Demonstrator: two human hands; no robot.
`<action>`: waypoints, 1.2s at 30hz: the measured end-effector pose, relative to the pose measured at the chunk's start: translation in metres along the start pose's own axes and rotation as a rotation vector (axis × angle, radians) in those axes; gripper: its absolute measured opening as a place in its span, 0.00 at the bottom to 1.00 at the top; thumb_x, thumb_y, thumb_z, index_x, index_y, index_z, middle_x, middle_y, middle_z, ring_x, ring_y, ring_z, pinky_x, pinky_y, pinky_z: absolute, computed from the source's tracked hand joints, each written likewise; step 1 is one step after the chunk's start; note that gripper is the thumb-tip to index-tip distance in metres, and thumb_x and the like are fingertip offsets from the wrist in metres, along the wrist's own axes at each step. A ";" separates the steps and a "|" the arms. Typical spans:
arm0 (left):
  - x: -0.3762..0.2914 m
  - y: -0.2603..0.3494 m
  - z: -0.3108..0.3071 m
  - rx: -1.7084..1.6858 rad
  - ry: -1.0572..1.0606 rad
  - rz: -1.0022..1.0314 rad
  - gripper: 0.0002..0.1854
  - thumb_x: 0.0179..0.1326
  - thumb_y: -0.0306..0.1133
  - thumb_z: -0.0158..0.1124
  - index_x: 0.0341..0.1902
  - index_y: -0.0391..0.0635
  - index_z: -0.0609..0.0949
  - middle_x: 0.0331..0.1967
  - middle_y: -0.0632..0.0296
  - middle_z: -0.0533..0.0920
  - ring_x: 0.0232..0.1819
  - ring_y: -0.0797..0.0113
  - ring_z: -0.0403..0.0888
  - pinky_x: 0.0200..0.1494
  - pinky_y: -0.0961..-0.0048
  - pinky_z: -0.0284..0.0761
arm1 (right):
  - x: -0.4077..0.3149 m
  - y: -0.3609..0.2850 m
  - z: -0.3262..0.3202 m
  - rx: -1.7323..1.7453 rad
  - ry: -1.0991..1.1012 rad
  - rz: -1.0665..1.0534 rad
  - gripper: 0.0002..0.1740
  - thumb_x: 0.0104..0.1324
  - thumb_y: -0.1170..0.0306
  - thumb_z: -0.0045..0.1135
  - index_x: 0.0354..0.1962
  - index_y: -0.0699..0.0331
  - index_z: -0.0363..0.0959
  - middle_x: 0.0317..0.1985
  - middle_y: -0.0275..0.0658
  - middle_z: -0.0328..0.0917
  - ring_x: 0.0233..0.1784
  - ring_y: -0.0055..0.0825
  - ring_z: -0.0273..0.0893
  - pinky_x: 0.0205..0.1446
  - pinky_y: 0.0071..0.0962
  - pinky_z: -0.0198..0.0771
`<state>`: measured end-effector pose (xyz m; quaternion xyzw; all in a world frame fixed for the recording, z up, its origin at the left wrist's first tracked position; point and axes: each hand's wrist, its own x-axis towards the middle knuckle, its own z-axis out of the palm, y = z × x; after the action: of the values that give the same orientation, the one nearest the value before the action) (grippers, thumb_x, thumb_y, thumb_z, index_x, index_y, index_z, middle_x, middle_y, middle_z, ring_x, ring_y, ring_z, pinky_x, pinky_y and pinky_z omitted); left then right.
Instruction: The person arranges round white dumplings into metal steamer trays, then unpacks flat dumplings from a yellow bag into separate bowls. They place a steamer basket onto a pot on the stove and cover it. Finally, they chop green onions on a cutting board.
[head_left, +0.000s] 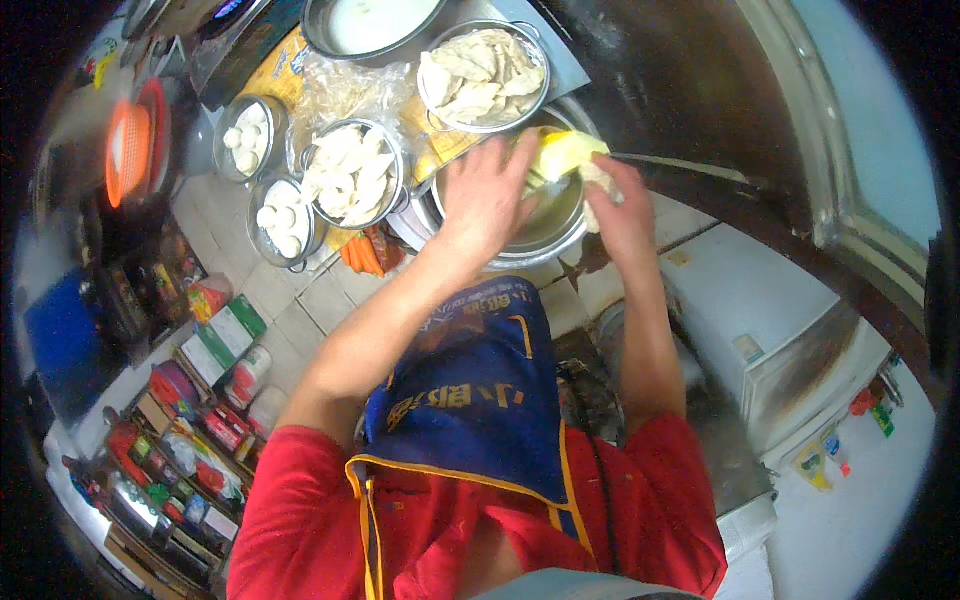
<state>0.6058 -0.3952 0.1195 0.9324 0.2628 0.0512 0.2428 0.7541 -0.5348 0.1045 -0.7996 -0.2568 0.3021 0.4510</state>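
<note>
A yellow-green leaf (571, 152), apparently cabbage, spans the gap between my two hands above a round metal basin (517, 259). My left hand (487, 191) grips the leaf's left side, its fingertips partly hiding that edge. My right hand (624, 206) pinches the other side, where a pale crumpled part (596, 196) hangs by the thumb. Cloudy liquid (556, 217) shows inside the basin below the leaf. Close behind my left hand stands a metal bowl heaped with pale, flat dough-like pieces (484, 79).
Farther left are a bowl of similar pieces (352, 176) and two bowls of round white pieces (246, 139). Carrots (361, 256) lie near the board's edge. A large pot of white liquid (381, 26) stands at the back. A white appliance (750, 285) is at right; shelved goods (180, 450) are at left.
</note>
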 end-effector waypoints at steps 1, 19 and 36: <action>0.011 -0.001 0.005 0.001 -0.076 -0.017 0.27 0.55 0.33 0.70 0.60 0.44 0.76 0.48 0.46 0.79 0.52 0.42 0.77 0.52 0.52 0.74 | 0.003 -0.001 0.002 0.062 0.048 0.038 0.22 0.63 0.76 0.60 0.56 0.62 0.77 0.56 0.41 0.77 0.59 0.29 0.74 0.64 0.29 0.68; 0.051 0.002 0.022 0.195 -0.024 0.008 0.16 0.56 0.38 0.68 0.47 0.45 0.82 0.39 0.50 0.79 0.43 0.50 0.82 0.46 0.53 0.73 | 0.013 -0.007 -0.009 -0.173 0.129 -0.007 0.19 0.61 0.73 0.59 0.51 0.64 0.79 0.50 0.39 0.80 0.56 0.31 0.77 0.62 0.29 0.68; 0.010 -0.008 0.012 -0.793 0.205 -0.447 0.11 0.64 0.32 0.59 0.45 0.38 0.80 0.35 0.43 0.83 0.38 0.47 0.84 0.42 0.59 0.77 | 0.044 -0.036 0.016 -0.344 -0.323 -0.408 0.24 0.57 0.77 0.56 0.53 0.62 0.73 0.52 0.46 0.75 0.57 0.43 0.75 0.62 0.37 0.69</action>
<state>0.6137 -0.3894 0.1048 0.6783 0.4398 0.1860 0.5585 0.7676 -0.4789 0.1182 -0.7379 -0.5276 0.2804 0.3138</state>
